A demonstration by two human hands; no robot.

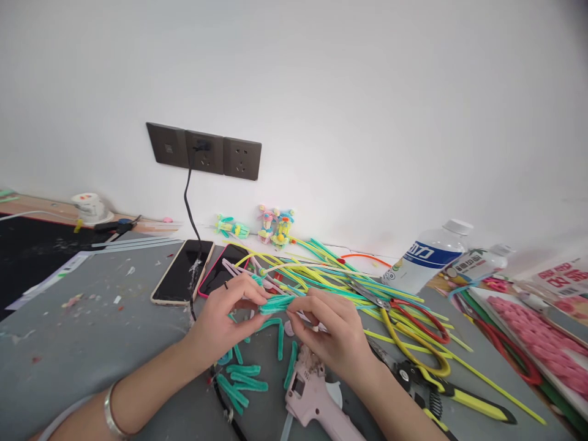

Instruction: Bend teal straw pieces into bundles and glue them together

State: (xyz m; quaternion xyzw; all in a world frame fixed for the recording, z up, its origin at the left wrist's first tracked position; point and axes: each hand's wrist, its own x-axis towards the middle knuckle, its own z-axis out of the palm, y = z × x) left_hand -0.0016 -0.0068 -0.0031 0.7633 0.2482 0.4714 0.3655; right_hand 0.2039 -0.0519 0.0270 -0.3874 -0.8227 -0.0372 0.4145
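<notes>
My left hand [223, 320] and my right hand [329, 334] meet over the grey table [96, 331], both pinched on a small bundle of teal pipe cleaner pieces [276, 303] held between them. The left hand grips the bundle's left end, the right hand its right end. Several short teal pieces [243, 380] lie loose on the table under and in front of my hands. A pink glue gun [316, 401] rests just below my right hand.
Two phones [184, 271] lie behind my left hand, a black cable [189, 208] running up to wall sockets [204, 151]. A heap of yellow and teal pipe cleaners [331, 272], scissors [404, 324], pliers [441, 386], a lying bottle [427, 254] and pink pieces [537, 337] fill the right.
</notes>
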